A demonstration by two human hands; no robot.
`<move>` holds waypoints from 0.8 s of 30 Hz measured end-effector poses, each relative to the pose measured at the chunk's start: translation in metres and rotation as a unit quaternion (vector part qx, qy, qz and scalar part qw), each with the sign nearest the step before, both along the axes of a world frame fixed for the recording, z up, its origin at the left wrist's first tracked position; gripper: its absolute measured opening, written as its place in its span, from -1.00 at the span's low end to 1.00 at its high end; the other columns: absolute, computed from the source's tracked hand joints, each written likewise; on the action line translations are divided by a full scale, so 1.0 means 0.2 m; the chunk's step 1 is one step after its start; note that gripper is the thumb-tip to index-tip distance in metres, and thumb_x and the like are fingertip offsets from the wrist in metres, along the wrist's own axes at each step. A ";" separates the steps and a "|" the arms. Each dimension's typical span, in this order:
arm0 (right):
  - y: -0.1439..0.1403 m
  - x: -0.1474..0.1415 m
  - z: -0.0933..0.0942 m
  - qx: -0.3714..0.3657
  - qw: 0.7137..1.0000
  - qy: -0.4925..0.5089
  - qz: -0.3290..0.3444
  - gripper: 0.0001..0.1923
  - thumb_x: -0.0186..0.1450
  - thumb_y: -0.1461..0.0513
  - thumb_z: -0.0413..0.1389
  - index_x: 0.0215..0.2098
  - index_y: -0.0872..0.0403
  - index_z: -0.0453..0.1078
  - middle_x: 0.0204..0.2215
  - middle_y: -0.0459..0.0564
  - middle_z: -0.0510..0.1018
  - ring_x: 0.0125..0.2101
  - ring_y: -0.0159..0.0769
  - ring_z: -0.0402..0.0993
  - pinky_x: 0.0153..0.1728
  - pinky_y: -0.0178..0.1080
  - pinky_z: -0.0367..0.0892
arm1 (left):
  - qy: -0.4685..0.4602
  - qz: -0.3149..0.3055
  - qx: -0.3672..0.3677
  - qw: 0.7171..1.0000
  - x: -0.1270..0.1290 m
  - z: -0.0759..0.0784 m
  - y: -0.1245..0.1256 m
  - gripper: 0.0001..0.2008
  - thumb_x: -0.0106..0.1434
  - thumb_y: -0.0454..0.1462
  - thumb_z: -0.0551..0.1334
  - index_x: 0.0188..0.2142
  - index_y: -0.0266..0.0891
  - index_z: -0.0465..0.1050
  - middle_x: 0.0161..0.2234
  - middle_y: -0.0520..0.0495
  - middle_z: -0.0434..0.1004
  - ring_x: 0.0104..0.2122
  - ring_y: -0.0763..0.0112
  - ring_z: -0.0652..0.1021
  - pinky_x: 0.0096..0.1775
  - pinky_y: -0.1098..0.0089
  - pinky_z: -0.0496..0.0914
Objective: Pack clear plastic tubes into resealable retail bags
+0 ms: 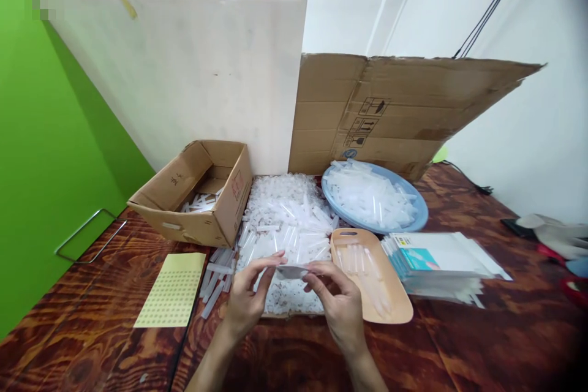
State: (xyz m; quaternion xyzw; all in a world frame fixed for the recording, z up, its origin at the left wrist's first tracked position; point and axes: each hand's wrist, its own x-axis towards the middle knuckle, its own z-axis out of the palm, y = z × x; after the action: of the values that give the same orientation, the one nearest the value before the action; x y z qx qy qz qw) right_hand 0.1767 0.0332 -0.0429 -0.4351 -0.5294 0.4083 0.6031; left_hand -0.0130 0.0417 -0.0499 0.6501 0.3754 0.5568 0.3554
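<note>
My left hand [248, 297] and my right hand [337, 303] meet over the middle of the table and together pinch a small clear plastic piece [291, 271] between their fingertips. Under them lies a heap of small clear plastic parts and tubes [285, 220]. Just right of my right hand sits a tan oval tray [390, 300] with a few clear tubes in it.
An open cardboard box [197, 196] with tubes stands at the left. A blue basin [420, 211] full of clear tubes is behind the tray. A stack of printed plastic bags [441, 260] lies right. A yellow sticker sheet [172, 291] lies front left. Cardboard and a white board stand behind.
</note>
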 end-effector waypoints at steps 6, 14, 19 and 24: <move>-0.01 0.03 -0.12 0.060 0.991 -0.112 -0.036 -0.88 0.34 0.29 0.23 -0.19 -0.01 0.60 -0.26 0.00 0.68 -0.23 -0.17 0.63 -0.17 -0.18 0.55 | 0.093 0.109 0.108 0.984 -0.07 -0.04 0.01 -0.73 0.30 -0.47 0.28 -0.09 -0.13 0.57 -0.19 -0.09 0.63 -0.18 0.32 0.60 -0.12 0.35 0.48; -0.16 0.06 -0.26 0.096 0.982 -0.152 0.050 -0.77 0.30 0.38 0.25 -0.14 -0.05 0.58 -0.16 0.00 0.69 -0.18 -0.16 0.65 -0.11 -0.18 0.54 | 0.066 0.031 0.048 0.996 -0.19 -0.18 -0.18 -0.75 0.28 -0.50 0.28 -0.17 -0.15 0.61 -0.22 -0.11 0.65 -0.22 0.29 0.65 -0.18 0.35 0.53; -0.27 0.10 -0.29 0.067 0.982 -0.153 0.090 -0.76 0.31 0.39 0.22 -0.17 -0.05 0.61 -0.14 0.04 0.67 -0.18 -0.16 0.63 -0.13 -0.19 0.53 | 0.086 -0.008 -0.008 0.996 -0.24 -0.27 -0.33 -0.77 0.21 -0.46 0.37 -0.19 -0.14 0.65 -0.19 -0.14 0.67 -0.21 0.24 0.66 -0.17 0.34 0.56; -0.40 0.09 -0.37 -0.042 0.992 -0.097 0.063 -0.90 0.28 0.31 0.27 -0.33 -0.03 0.61 -0.36 -0.02 0.53 -0.32 -0.23 0.56 -0.30 -0.25 0.46 | 0.025 0.018 -0.149 0.988 -0.20 -0.35 -0.50 -0.86 0.23 -0.39 0.37 -0.28 -0.11 0.69 -0.13 -0.14 0.64 -0.15 0.22 0.66 -0.10 0.32 0.55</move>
State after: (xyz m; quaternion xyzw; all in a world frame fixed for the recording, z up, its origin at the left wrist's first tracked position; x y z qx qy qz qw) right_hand 0.1947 -0.0469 -0.1165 -0.4632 -0.5939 0.4231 0.5037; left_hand -0.0537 -0.0574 -0.1200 0.5967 0.4749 0.4843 0.4288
